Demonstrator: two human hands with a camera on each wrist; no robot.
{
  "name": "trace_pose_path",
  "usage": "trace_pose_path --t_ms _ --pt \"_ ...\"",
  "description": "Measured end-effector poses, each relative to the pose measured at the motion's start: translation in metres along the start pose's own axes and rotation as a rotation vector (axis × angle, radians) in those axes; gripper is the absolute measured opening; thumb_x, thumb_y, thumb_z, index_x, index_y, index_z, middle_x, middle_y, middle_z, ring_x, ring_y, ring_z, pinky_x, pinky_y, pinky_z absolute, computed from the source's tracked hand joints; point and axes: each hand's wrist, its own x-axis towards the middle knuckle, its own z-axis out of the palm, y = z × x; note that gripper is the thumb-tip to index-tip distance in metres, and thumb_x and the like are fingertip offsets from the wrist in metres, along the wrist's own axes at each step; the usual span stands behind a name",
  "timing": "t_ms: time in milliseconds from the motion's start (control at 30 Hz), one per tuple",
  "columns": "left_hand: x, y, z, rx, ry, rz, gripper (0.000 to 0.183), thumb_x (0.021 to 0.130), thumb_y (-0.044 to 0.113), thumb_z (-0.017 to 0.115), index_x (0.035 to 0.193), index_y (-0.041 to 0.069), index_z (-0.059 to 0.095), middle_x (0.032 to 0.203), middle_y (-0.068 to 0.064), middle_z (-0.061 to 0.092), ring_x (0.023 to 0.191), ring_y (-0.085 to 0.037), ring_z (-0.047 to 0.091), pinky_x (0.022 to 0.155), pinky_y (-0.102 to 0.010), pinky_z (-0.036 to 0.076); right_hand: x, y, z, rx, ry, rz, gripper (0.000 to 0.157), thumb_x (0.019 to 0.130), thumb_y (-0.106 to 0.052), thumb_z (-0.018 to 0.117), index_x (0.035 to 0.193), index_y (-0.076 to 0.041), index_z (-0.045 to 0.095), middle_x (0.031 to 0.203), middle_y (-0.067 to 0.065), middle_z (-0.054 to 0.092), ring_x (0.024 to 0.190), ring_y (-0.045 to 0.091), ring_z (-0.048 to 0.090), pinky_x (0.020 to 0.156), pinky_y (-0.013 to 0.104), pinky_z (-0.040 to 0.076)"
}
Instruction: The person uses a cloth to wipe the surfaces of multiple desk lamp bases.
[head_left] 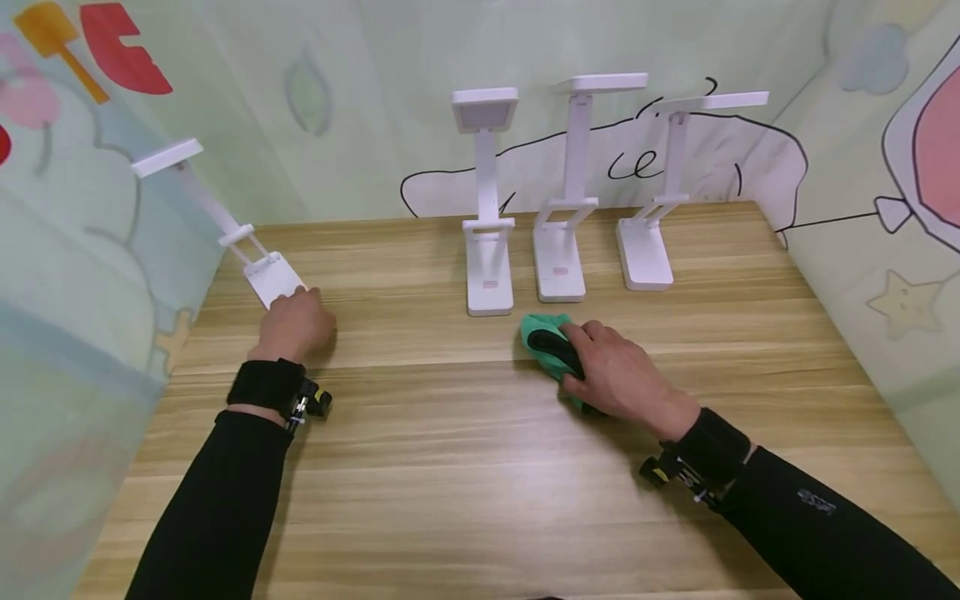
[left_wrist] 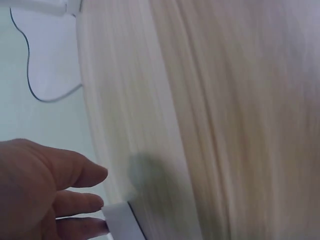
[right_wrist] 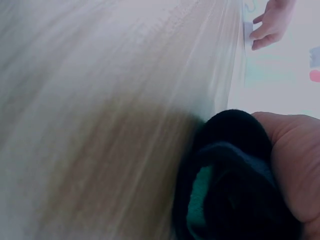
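Note:
At the left, a white folding desk lamp (head_left: 273, 279) stands on the wooden table. My left hand (head_left: 295, 323) is at the near end of its base. In the left wrist view the fingers (left_wrist: 80, 202) lie against or just beside the base's edge (left_wrist: 122, 222), with the thumb apart from them. My right hand (head_left: 618, 371) grips a bunched green and black cloth item (head_left: 543, 321) low over the table, near the middle. The right wrist view shows its rolled black fabric (right_wrist: 235, 127) with green inside; its exact kind is unclear.
Three more white desk lamps, a left one (head_left: 490, 275), a middle one (head_left: 558, 265) and a right one (head_left: 645, 254), stand along the table's back edge. Printed curtains (head_left: 360, 100) enclose the table (head_left: 450, 467) at the back and sides.

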Motion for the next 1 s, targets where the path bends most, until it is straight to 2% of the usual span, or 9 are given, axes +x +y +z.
trace_pose_path --t_ms 200,333,533,667,800,1000 --pt "-0.008 0.016 0.002 0.020 -0.011 0.054 0.042 0.091 0.013 0.044 0.121 -0.014 0.052 0.107 -0.032 0.056 0.093 -0.049 0.053 0.083 -0.058 0.044 -0.001 0.000 0.000 -0.001 0.010 0.003 0.069 0.079 -0.030 0.069 0.137 -0.001 0.045 0.108 0.019 0.058 0.088 0.027 0.058 0.068 0.045 0.053" --pt "-0.010 0.020 0.002 -0.002 0.004 0.059 0.044 0.089 0.011 0.046 0.126 -0.013 0.049 0.109 -0.032 0.057 0.094 -0.051 0.054 0.080 -0.060 0.047 -0.001 0.000 0.000 0.001 0.005 0.009 0.069 0.079 -0.031 0.069 0.137 -0.002 0.045 0.107 0.018 0.058 0.088 0.027 0.057 0.068 0.045 0.053" --pt "-0.008 0.008 0.004 -0.055 0.059 0.041 0.056 0.083 0.008 0.056 0.133 -0.014 0.041 0.119 -0.036 0.052 0.107 -0.051 0.047 0.096 -0.062 0.037 0.000 0.000 0.000 0.009 0.003 0.000 0.070 0.079 -0.032 0.069 0.138 -0.003 0.045 0.108 0.018 0.058 0.088 0.026 0.058 0.069 0.044 0.053" --pt "-0.006 -0.005 0.006 -0.057 0.100 0.056 0.060 0.081 0.006 0.059 0.134 -0.014 0.042 0.120 -0.037 0.052 0.111 -0.049 0.046 0.101 -0.061 0.032 0.004 -0.002 0.001 0.012 -0.001 -0.009 0.070 0.079 -0.032 0.069 0.138 -0.003 0.045 0.109 0.018 0.058 0.089 0.025 0.058 0.069 0.043 0.054" --pt "-0.005 -0.008 0.005 -0.028 0.117 0.071 0.055 0.080 0.005 0.061 0.130 -0.012 0.046 0.120 -0.036 0.055 0.110 -0.048 0.050 0.099 -0.060 0.035 0.004 -0.002 -0.001 0.028 -0.021 0.001 0.070 0.080 -0.032 0.069 0.139 -0.003 0.044 0.110 0.017 0.058 0.089 0.025 0.058 0.069 0.044 0.054" --pt "-0.007 -0.004 0.001 0.009 0.131 0.089 0.034 0.080 0.004 0.062 0.109 -0.011 0.057 0.104 -0.032 0.062 0.090 -0.049 0.058 0.082 -0.059 0.047 0.002 0.000 -0.003 0.042 -0.033 0.028 0.070 0.080 -0.031 0.069 0.139 -0.004 0.044 0.111 0.015 0.058 0.090 0.025 0.058 0.068 0.046 0.054"
